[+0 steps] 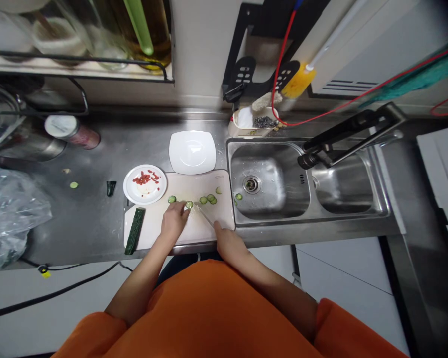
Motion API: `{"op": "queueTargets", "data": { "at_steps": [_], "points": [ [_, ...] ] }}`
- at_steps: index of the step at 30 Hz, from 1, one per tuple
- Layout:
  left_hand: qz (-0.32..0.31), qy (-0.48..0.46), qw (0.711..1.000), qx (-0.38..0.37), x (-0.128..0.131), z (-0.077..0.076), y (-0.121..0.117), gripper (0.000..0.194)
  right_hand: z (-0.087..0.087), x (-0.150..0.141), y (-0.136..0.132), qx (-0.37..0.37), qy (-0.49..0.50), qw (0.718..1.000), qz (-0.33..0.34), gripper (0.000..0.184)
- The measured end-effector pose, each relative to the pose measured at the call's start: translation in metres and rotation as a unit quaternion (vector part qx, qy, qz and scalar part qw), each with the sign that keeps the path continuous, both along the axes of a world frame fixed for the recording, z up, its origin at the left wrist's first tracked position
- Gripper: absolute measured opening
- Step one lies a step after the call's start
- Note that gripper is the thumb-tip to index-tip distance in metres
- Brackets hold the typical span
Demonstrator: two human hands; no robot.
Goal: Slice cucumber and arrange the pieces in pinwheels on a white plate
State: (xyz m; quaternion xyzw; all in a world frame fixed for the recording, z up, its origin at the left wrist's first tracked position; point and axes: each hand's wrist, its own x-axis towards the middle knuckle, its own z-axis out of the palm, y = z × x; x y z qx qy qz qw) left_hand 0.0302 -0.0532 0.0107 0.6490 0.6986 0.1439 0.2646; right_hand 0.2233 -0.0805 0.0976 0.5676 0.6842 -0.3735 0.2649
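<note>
My left hand [174,219] is closed on a short piece of cucumber [188,204] at the middle of the white cutting board [155,236]. In my right hand [229,243] is a knife [206,216], its blade pointing at the cut face of that piece. Several cucumber slices [211,199] lie on the board to the right, and a single slice [171,199] is beyond my left fingers. A long length of dark green cucumber [135,230] rests at the board's left end. Overlapping the board's far left corner is a small white plate [127,191] with red berries.
Beyond the board stands a white square dish [192,149]. To the right is a steel double sink [272,199] with a black faucet [332,136] over it; cucumber slices lie inside. A cucumber end [111,188], a jar [72,132] and a plastic bag [15,214] are on the left.
</note>
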Motion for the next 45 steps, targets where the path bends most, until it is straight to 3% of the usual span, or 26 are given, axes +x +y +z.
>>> {"op": "queueTargets", "data": {
  "at_steps": [12,29,35,45],
  "points": [
    [0.024,-0.016,0.999,0.039,0.005,-0.005,-0.002,0.021,0.001,-0.017,0.001,0.026,0.019,0.999,0.012,0.041],
    [0.028,-0.021,0.999,0.010,0.004,-0.008,-0.002,0.023,0.000,-0.025,0.005,0.006,0.031,0.999,-0.004,0.039],
    [0.020,-0.032,0.999,0.015,0.004,-0.007,0.000,0.025,0.007,-0.019,0.000,-0.013,0.021,1.000,-0.013,0.042],
    [0.042,-0.039,0.998,0.001,0.009,0.004,0.008,0.009,0.013,0.000,-0.009,-0.051,-0.001,0.999,-0.014,0.047]
  ]
}}
